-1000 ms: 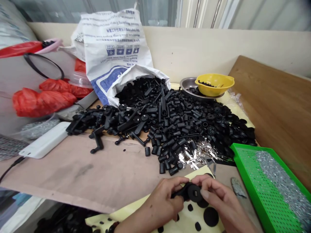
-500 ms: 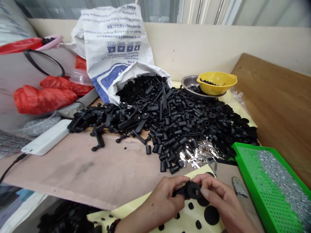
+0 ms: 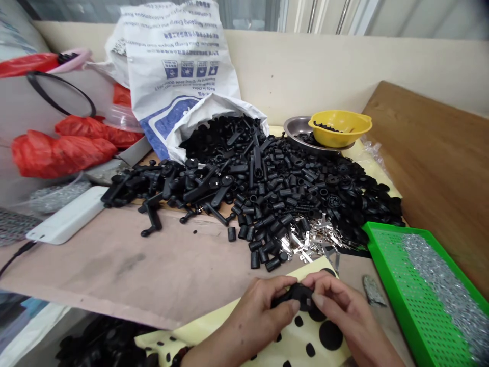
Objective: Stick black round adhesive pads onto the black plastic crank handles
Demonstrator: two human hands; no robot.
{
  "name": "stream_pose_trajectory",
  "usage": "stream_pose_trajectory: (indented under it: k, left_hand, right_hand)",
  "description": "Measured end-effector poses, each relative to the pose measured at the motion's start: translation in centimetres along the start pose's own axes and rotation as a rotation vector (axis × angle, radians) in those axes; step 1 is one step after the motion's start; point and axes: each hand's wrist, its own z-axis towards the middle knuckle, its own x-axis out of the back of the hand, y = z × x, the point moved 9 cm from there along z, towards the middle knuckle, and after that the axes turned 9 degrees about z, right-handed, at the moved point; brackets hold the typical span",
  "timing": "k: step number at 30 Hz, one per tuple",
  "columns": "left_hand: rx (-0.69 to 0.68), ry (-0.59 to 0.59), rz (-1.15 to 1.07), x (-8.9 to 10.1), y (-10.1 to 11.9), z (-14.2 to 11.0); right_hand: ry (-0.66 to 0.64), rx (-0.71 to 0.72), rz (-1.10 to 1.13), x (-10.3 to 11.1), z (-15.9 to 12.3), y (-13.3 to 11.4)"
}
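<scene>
Left hand (image 3: 263, 312) and right hand (image 3: 346, 312) grip a black plastic part (image 3: 298, 295); loose black parts (image 3: 282, 191) heap at twelve o'clock, a green tray (image 3: 416, 285) at three.

A: What's the black part (image 3: 294, 295) made of?

B: Matt moulded plastic, like the heap (image 3: 282, 188) behind it.

A: And the dish (image 3: 294, 125)?

B: Shiny steel. The bowl (image 3: 340, 127) and perforated tray (image 3: 382, 265) are glossy plastic; the board (image 3: 431, 153) is smooth wood.
</scene>
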Motion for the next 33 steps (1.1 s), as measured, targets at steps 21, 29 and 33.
stream_pose_trajectory:
  k: [21,29,33]
  left_hand:
    - [0.005,0.063,-0.062,-0.1,0.2,0.1]
    - [0.063,0.098,-0.177,0.2,-0.2,0.3]
    - [0.056,0.129,-0.199,0.3,-0.5,0.1]
  right_hand:
    - [-0.030,-0.160,0.088,-0.1,-0.8,1.0]
    - [0.055,-0.165,0.261,-0.7,-0.7,1.1]
    - [0.011,-0.184,0.329,-1.0,-0.4,1.4]
